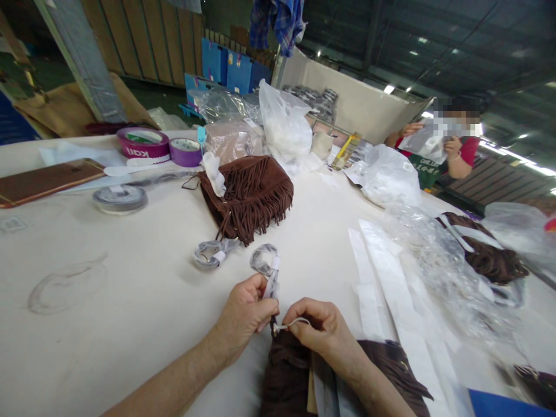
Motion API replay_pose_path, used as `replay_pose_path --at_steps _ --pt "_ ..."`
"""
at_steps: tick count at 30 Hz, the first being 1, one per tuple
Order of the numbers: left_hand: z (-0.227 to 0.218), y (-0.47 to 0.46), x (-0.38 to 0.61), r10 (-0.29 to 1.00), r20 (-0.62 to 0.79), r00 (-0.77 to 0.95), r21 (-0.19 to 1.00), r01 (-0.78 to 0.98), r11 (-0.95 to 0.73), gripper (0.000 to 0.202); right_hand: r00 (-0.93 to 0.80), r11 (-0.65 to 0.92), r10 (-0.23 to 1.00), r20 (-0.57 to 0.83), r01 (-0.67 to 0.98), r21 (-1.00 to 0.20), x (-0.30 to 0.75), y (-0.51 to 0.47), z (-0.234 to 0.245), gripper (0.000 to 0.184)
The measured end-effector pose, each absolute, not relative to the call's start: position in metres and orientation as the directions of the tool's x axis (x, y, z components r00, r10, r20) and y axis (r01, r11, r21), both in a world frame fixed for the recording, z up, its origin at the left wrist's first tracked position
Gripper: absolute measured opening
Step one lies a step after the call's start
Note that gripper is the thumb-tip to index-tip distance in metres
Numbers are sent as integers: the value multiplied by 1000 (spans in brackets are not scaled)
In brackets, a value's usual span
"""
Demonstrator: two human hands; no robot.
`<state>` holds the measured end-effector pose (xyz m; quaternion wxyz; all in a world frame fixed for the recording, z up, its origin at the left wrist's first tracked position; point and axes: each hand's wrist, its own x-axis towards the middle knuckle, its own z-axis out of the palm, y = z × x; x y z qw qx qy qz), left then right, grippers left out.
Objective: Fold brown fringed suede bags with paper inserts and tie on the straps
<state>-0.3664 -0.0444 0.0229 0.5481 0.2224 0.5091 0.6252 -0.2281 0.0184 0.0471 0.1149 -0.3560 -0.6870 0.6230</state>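
Observation:
My left hand [247, 307] pinches a strap wrapped in clear plastic [271, 284], whose coiled end lies on the table. Between finger and thumb, my right hand [319, 327] grips a thin white string [299, 320] that meets a small metal ring [275, 329] at the strap's lower end. Below both hands is a dark brown bag [284, 370], partly hidden by my right forearm, with fringe showing at its right. Farther up the table sits a brown fringed bag [256, 194], and a second plastic-wrapped coiled strap [212, 253] lies in front of it.
Tape rolls [143, 145], a brown phone-like case [50, 179] and a coil of grey ribbon [120, 198] lie at left. White paper strips [386, 272] and clear plastic wrapping [456, 278] cover the right side. Across the table a person [452, 145] holds up a plastic bag.

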Motion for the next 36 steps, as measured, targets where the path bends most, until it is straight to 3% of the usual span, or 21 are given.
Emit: replay_pose_path --at_steps 16,27,36 --pt "22 -47 -365 896 -239 -373 894 -445 53 19 -701 27 644 -305 419 -907 -231 20 51 15" --pt "22 -46 -365 876 -278 -393 887 -455 77 20 -634 96 721 -279 491 -866 -233 18 53 17" --pt "24 -43 -367 884 -272 -379 882 -466 71 22 -639 48 731 -240 398 -916 -226 19 51 17"
